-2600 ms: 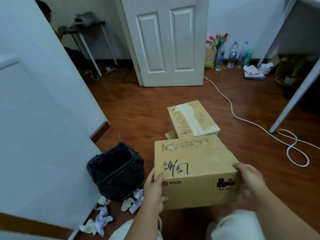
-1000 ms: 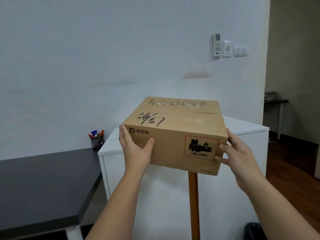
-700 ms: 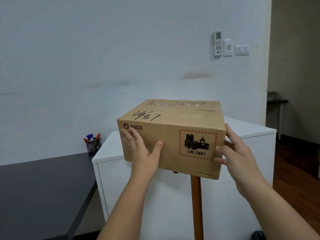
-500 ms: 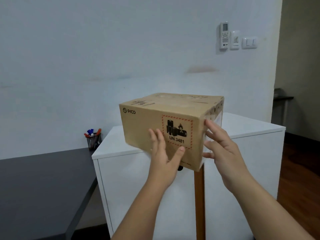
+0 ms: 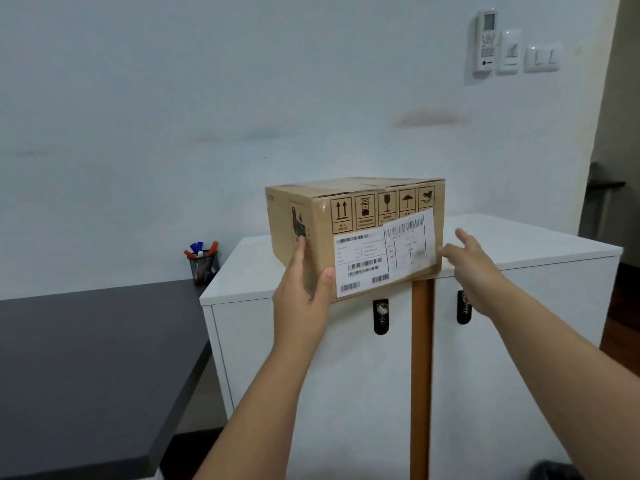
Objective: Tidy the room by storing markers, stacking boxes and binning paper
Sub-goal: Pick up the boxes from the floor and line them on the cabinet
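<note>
1. A white-walled room is seen, with a white cabinet (image 5: 519, 258) standing against the wall (image 5: 207, 98) and a dark tabletop (image 5: 86, 358) adjoining the cabinet's left side.
2. Nearest the camera, two bare forearms are stretched forward towards the cabinet's front edge.
3. A vertical brown strip (image 5: 421, 375) is seen running down the cabinet front, with a black lock plate (image 5: 381, 316) to its left and another (image 5: 463, 307) to its right, partly hidden by the right wrist.
4. A cardboard box (image 5: 356, 233) is set on the cabinet top at its front edge, turned at an angle so that one corner faces the camera; whether its base lies fully flat cannot be told.
5. The left hand (image 5: 304, 292) is wrapped around the box's near lower corner: its fingers are laid up the left face and its thumb is pressed on the labelled face.
6. The right hand (image 5: 471, 261) is held at the box's right lower corner with fingers spread apart and straight; the fingertips are at the box's edge, but contact cannot be confirmed.
7. White shipping labels (image 5: 384, 254) with barcodes are stuck on the box's facing side, beneath a row of printed handling symbols.
8. At the far right corner of the dark tabletop, just beside the cabinet, a mesh pen cup (image 5: 202, 266) holding coloured markers (image 5: 199, 247) is placed.
9. Farthest away, a remote control (image 5: 486, 41) and wall switches (image 5: 530, 57) are mounted high on the wall to the right.
</note>
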A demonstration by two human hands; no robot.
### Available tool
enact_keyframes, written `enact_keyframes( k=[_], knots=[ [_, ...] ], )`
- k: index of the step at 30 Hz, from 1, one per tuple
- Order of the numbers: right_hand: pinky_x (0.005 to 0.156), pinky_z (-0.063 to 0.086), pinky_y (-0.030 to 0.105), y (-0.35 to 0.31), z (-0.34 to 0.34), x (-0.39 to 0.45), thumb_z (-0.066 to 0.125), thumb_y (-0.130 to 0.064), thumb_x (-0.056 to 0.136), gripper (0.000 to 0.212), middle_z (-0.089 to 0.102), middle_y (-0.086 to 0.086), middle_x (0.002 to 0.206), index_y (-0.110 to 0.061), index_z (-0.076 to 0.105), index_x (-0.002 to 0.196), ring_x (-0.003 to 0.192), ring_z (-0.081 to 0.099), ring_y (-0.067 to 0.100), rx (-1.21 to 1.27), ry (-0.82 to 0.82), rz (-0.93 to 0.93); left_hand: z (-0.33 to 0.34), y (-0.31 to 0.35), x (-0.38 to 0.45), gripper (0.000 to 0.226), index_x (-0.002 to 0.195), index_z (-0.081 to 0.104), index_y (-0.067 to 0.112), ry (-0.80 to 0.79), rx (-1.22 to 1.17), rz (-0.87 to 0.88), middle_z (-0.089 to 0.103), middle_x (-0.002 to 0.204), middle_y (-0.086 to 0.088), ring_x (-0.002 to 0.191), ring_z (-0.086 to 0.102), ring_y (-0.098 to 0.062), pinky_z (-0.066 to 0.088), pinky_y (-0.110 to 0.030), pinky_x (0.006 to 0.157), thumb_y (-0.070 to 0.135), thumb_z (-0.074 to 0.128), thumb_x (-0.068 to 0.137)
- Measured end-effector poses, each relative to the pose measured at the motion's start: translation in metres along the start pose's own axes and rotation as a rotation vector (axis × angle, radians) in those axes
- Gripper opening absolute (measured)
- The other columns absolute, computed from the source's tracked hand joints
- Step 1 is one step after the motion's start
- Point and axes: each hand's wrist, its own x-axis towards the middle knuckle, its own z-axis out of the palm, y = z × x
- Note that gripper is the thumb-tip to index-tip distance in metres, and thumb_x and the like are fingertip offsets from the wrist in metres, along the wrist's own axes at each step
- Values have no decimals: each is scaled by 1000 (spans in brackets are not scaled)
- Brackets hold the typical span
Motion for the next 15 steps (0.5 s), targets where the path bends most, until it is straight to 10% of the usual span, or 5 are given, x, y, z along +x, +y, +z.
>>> enact_keyframes(
  k=[10, 15],
  knots=[
    [78, 48, 33, -7, 71, 14, 52, -31, 91, 33, 66, -10, 110, -33, 58, 123, 95, 59, 16, -667, -107, -360, -57, -36, 43, 62, 139, 48, 41, 259, 48, -171, 61, 108, 27, 101, 59, 9, 50, -20, 90, 0, 49, 93],
    [82, 46, 30, -11, 114, 34, 57, -31, 91, 39, 70, -7, 103, -28, 56, 130, 94, 58, 14, -662, -225, -387, -88, -65, 71, 72, 151, 28, 38, 198, 340, -257, 60, 127, 6, 116, 58, -14, 51, -33, 98, 4, 50, 91]
  ],
)
